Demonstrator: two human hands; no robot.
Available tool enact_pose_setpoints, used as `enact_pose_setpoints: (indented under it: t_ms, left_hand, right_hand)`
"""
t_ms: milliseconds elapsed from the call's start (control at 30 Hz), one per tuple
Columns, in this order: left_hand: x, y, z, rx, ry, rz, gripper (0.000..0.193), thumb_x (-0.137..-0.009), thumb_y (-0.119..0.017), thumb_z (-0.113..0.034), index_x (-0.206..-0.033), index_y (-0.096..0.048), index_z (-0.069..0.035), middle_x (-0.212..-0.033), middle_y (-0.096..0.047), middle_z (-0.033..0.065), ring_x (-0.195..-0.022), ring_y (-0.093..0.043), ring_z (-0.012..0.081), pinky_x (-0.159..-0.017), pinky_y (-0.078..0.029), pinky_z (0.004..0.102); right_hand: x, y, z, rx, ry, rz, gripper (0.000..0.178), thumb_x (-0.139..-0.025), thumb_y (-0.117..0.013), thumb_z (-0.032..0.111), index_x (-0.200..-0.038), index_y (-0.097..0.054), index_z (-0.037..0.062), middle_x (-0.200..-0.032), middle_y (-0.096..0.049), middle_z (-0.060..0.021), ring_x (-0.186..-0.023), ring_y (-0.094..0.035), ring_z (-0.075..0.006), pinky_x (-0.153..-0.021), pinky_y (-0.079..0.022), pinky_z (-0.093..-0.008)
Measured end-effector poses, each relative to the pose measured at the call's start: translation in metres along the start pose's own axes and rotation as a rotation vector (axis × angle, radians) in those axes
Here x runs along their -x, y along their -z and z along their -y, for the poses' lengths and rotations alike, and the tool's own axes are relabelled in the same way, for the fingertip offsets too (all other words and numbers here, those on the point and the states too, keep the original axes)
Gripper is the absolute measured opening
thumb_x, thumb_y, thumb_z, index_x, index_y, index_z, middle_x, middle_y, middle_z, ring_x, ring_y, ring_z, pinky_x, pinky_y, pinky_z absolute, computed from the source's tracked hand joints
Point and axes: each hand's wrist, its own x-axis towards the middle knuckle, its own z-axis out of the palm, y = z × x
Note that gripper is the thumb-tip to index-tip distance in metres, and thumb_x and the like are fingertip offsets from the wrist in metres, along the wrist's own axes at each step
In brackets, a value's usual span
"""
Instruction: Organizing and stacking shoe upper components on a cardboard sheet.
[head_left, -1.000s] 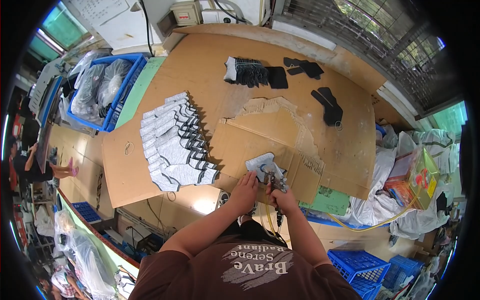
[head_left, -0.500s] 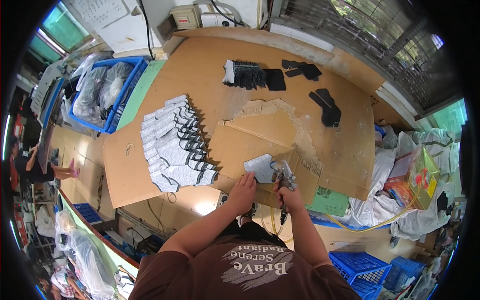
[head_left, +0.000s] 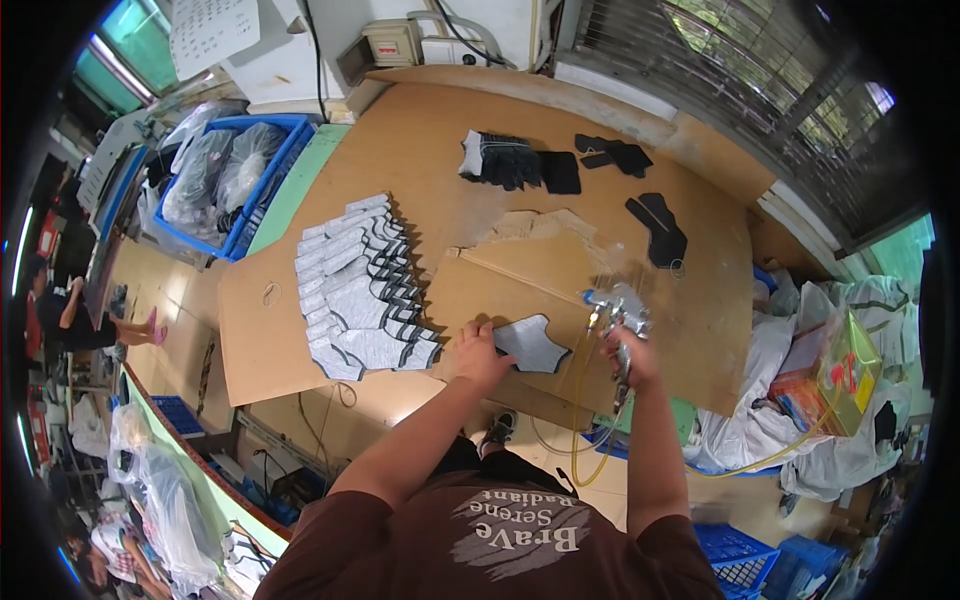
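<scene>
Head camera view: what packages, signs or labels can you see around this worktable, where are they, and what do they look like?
White paper sheet: pinned up at far left, rectangular, with faint print.
Clear plastic bags: bulging, in the blue crate left of the table.
Yellow-green see-through box: right of the table, red shape inside.
Orange carton: beside that box, among white bags.

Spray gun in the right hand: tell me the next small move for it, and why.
Probably swing the spray gun left until its nozzle is over the grey shaped piece. The right hand holds the gun just to the right of that piece, which lies flat on the cardboard sheet, with the left hand at its left edge. The fanned row of grey pieces sits further left.
</scene>
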Motion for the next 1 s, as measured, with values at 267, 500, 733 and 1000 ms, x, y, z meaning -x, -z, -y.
enact_pose_setpoints:
  t_ms: [267,500,733,1000]
  left_hand:
    - [-0.007,-0.027,-0.007,0.297,-0.006,0.034,0.042,-0.063,-0.069,-0.011,-0.099,-0.049,-0.005,-0.091,-0.055,0.0137,-0.087,-0.053,0.0296,-0.076,-0.043,0.0377]
    - [-0.008,0.028,0.067,0.820,0.052,-0.140,0.025,-0.070,-0.063,-0.002,-0.094,-0.053,-0.003,-0.076,-0.058,0.0050,-0.068,-0.055,0.0128,-0.062,-0.045,0.0270]
    - [-0.008,0.128,0.175,0.905,0.311,-0.341,0.029,-0.076,-0.056,0.004,-0.104,-0.050,0.000,-0.076,-0.053,0.0020,-0.068,-0.053,0.0092,-0.061,-0.050,0.0228]
    - [-0.003,0.177,0.292,-0.078,0.221,-0.610,0.024,-0.070,-0.057,-0.004,-0.094,-0.059,-0.001,-0.097,-0.059,0.0171,-0.092,-0.053,0.0328,-0.083,-0.040,0.0383]
  right_hand:
    - [-0.076,0.087,-0.063,0.197,0.478,-0.880,0.051,-0.072,-0.067,0.029,-0.103,-0.047,-0.0059,-0.093,-0.054,-0.0155,-0.084,-0.055,-0.0260,-0.076,-0.045,-0.0338]
    - [-0.047,0.039,-0.038,0.784,0.424,-0.788,0.045,-0.068,-0.066,0.020,-0.103,-0.050,-0.0040,-0.102,-0.049,-0.0215,-0.094,-0.049,-0.0304,-0.083,-0.040,-0.0380]
    - [-0.033,0.010,-0.042,0.885,0.705,-0.942,0.032,-0.070,-0.060,0.009,-0.099,-0.052,-0.0018,-0.097,-0.053,-0.0148,-0.090,-0.051,-0.0247,-0.079,-0.041,-0.0343]
    - [0.036,-0.196,-0.069,0.302,-0.055,0.208,0.017,-0.076,-0.055,0.007,-0.092,-0.057,0.0024,-0.088,-0.058,-0.0056,-0.081,-0.054,-0.0126,-0.070,-0.043,-0.0276]
